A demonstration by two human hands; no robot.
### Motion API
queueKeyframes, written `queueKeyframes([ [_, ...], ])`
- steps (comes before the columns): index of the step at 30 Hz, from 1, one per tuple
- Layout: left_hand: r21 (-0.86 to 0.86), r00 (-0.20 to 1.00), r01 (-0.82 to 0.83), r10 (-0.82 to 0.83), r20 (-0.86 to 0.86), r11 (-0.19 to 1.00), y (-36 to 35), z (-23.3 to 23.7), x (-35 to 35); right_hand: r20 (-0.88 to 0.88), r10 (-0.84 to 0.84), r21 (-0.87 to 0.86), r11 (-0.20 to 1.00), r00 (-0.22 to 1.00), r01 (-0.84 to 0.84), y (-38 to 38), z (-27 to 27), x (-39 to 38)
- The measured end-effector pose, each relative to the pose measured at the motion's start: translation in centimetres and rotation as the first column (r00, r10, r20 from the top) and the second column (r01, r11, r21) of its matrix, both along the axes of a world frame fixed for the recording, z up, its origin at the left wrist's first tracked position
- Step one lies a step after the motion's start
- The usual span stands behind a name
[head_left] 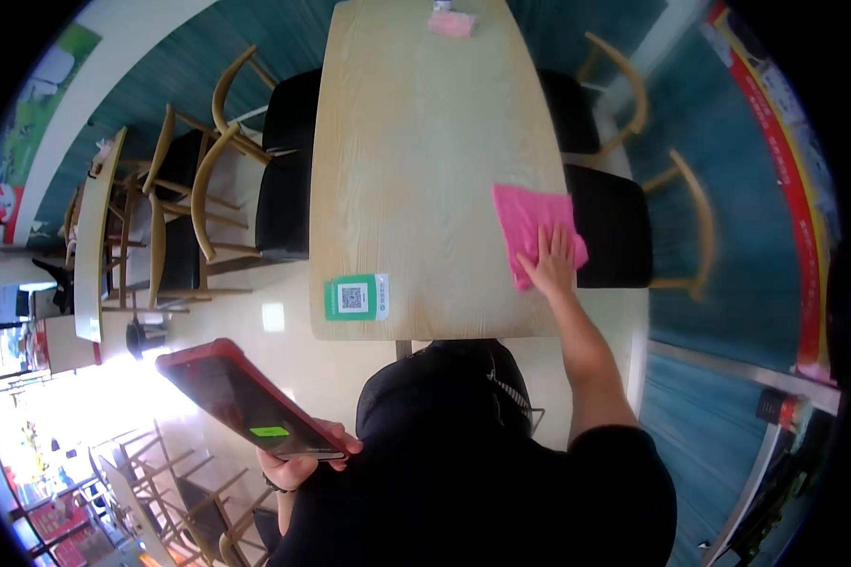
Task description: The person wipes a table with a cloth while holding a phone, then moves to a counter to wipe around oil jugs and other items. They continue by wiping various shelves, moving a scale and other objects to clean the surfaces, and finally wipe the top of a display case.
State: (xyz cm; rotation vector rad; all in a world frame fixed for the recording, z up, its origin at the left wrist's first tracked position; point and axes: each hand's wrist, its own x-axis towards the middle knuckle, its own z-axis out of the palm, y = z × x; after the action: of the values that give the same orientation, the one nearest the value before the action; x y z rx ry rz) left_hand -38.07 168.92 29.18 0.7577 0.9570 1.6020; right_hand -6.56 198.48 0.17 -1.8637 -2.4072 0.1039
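fingers of the left hand (291, 469) are clamped on the lower end of a flat, dark-faced phone (236, 402) in a red case, held tilted, with a small bright green patch (270, 432) on its face. it should be stiff, fairly light, slick on the glass and breakable if dropped; the side edges of the case look the surest hold. rightward, a green-and-white rectangular card (356, 299) with a square code lies at the near left corner of the long, pale wood-grain tabletop (425, 123). at the far end sits a pale pink bundle (452, 25), beside a small white object (442, 5) cut off by the frame. farther right, a bright pink cloth (525, 208) lies at the tabletop's right edge. the right hand (552, 269) rests on it, fingers slightly apart, not pinching. it should be light, limp and easily bunched; a flat palm over its middle would suit, or a pinch at one corner. just beside is a chair's black seat (616, 227).
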Motion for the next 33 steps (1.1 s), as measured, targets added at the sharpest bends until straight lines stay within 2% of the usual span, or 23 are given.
queueKeyframes([
  [4,-0.029,0.999,0.039,-0.039,0.019,0.999,-0.6,-0.8,-1.2,-0.012,0.013,0.122,0.993,1.0,-0.012,-8.8,-0.6,2.1],
  [5,0.001,0.994,0.099,-0.099,0.046,0.995,-0.5,-1.2,-1.7,-0.017,-0.013,0.128,0.992,1.0,0.015,-9.9,-0.8,1.9],
  [8,0.055,0.991,0.135,-0.135,-0.01,0.989,-0.2,-2.6,-3.0,-0.033,-0.082,0.098,0.992,0.996,0.085,-14.5,-1.1,2.3],
  [10,0.029,0.984,0.177,-0.176,-0.038,0.984,0.6,-2.3,-3.2,0.0,0.0,0.092,0.996,1.0,0.0,-15.3,-0.9,2.2],
  [11,0.021,0.979,0.195,-0.194,-0.06,0.98,0.9,-2.2,-3.3,0.009,-0.022,0.092,0.996,1.0,0.021,-15.5,-0.5,2.4],
  [13,0.018,0.96,0.268,-0.266,-0.086,0.963,1.2,-1.5,-2.9,-0.043,0.024,0.014,1.0,0.999,-0.024,-15.0,0.5,2.3],
  [16,0.056,0.965,0.243,-0.236,-0.111,0.968,1.2,-1.1,-1.2,-0.082,0.05,-0.034,0.998,0.995,-0.053,-13.0,2.8,2.5],
  [19,0.004,0.981,0.083,-0.081,-0.177,0.997,2.1,-1.3,1.1,-0.085,0.103,-0.047,0.993,0.991,-0.107,-9.2,2.3,2.9],
  [20,-0.004,0.986,0.089,-0.089,-0.138,0.996,2.8,-1.7,1.5,-0.075,0.114,-0.053,0.992,0.991,-0.118,-7.8,2.0,3.4],
  [22,0.009,0.988,0.034,-0.032,-0.15,0.999,4.9,-1.9,3.5,-0.144,0.315,0.0,0.948,0.938,-0.318,-4.3,1.4,4.2],
  [24,0.009,0.985,-0.053,0.053,-0.163,0.999,6.8,-1.9,6.4,-0.173,0.431,0.014,0.9,0.886,-0.436,-0.9,0.8,4.5],
  [25,-0.002,0.994,-0.05,0.049,-0.102,0.999,7.6,-2.0,8.3,-0.193,0.514,0.036,0.855,0.836,-0.517,0.8,0.8,4.4],
  [27,0.05,0.997,-0.064,0.066,-0.033,0.997,9.9,-2.9,12.4,-0.261,0.582,-0.01,0.796,0.77,-0.605,3.2,1.0,4.2],
  [30,-0.087,0.967,-0.252,0.253,-0.001,0.964,11.8,-2.5,19.2,-0.307,0.652,0.004,0.73,0.693,-0.684,3.6,0.1,4.9],
  [31,-0.113,0.966,-0.257,0.255,-0.034,0.96,11.6,-2.4,20.7,-0.326,0.665,0.013,0.714,0.672,-0.7,3.9,0.2,5.2],
  [33,-0.057,0.969,-0.239,0.234,-0.074,0.969,11.4,-1.0,23.6,-0.366,0.704,0.058,0.67,0.608,-0.74,4.9,0.4,4.8],
])
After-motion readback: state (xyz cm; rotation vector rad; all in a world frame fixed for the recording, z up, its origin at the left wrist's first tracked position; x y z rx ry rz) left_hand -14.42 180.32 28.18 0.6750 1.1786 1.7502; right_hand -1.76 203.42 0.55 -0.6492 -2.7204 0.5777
